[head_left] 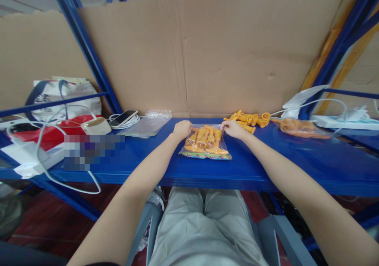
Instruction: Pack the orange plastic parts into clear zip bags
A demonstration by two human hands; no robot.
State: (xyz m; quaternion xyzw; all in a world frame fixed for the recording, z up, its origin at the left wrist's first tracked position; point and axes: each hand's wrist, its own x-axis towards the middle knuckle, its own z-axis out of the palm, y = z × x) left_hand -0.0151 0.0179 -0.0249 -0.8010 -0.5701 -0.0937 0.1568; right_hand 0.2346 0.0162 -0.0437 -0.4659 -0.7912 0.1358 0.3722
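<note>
Light trousers (204,226) lie nearest, below and between the two hands. Just beyond the near edge of the blue bench (251,171), the left hand (182,129) is closed at the far left corner of a clear bag (205,141), and the right hand (233,128) pinches its far right corner. Orange horn-shaped pieces fill the bag, which lies flat on the bench between the hands; whether its mouth is sealed is hard to tell from this view. Behind the right hand sits a loose orange pile (251,118); well to its right lies another filled bag (299,128). Flat clear packaging (145,124) rests left of the left hand.
</note>
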